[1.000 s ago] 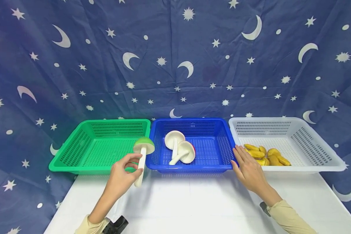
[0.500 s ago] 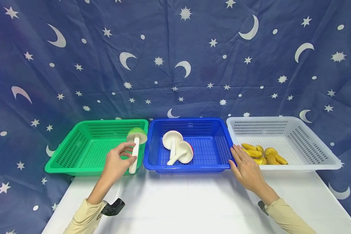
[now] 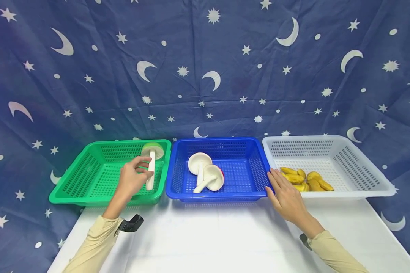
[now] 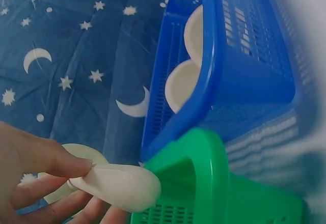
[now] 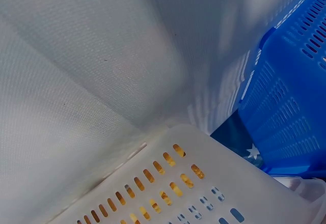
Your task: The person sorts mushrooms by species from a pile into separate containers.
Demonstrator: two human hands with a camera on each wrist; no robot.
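My left hand (image 3: pixel 132 177) pinches the white stem of a toy mushroom (image 3: pixel 151 170) with a green cap, holding it upright over the right part of the green basket (image 3: pixel 71 200). In the left wrist view the thumb and fingers grip that stem (image 4: pixel 119 186). With fingers straight, my right hand (image 3: pixel 287 197) rests at the meeting rims of the blue basket (image 3: pixel 222 195) and the white basket (image 3: pixel 362 194). Two mushrooms, a rear one (image 3: pixel 197 162) and a red-capped one (image 3: pixel 215 178), lie stem-forward in the blue basket. The right wrist view shows no hand.
Several yellow banana-like and brownish rounded pieces (image 3: pixel 314 182) lie in the white basket's front left. The three baskets stand side by side on a white-covered table (image 3: pixel 205 235). A blue cloth (image 3: pixel 177 45) with moons and stars hangs behind.
My left hand has carried the green-capped mushroom leftward and farther back, from the gap beside the blue basket to over the green basket. The right hand has stayed in place on the rims.
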